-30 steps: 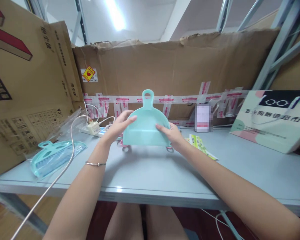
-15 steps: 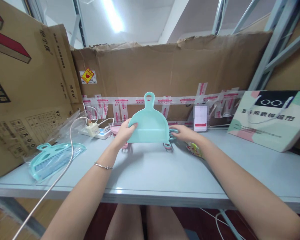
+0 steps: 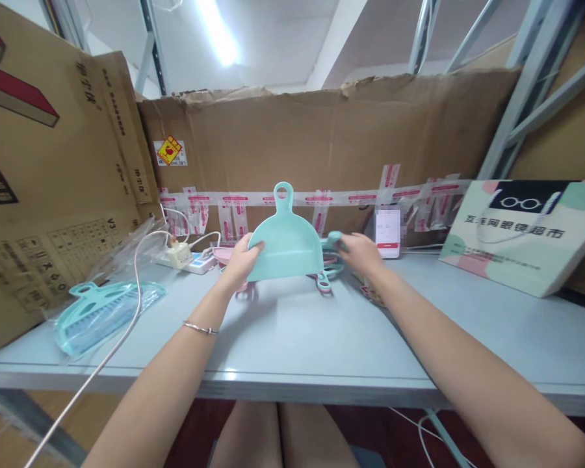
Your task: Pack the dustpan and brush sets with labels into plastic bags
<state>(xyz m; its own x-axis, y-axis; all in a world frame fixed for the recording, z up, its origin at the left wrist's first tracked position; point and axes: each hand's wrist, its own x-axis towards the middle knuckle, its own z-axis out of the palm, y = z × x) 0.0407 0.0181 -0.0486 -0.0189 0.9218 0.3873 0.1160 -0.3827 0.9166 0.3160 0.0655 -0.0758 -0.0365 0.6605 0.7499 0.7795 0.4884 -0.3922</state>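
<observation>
My left hand (image 3: 244, 260) grips the left side of a mint-green dustpan (image 3: 287, 244), thumb on its front. The dustpan stands upright, its looped handle pointing up. To its right, my right hand (image 3: 363, 255) is closed on a mint-green handle (image 3: 332, 240), whose other end is hidden behind the dustpan. Further mint and pink pieces lie behind it, among them a pink piece (image 3: 223, 255) at the left and a small mint loop (image 3: 324, 282) below the right corner. A colourful printed item (image 3: 369, 291) lies partly under my right forearm.
A bagged mint dustpan and brush set (image 3: 110, 315) lies at the left, crossed by a white cable (image 3: 137, 292). A power strip (image 3: 201, 262) sits behind. A phone (image 3: 388, 233) leans at the back, beside a printed box (image 3: 521, 237). Cardboard (image 3: 273, 143) walls the table (image 3: 292, 338).
My right hand has raised the mint handle slightly, so it stands apart from the mint pieces below. The dustpan has tilted slightly and sits a little further left in view.
</observation>
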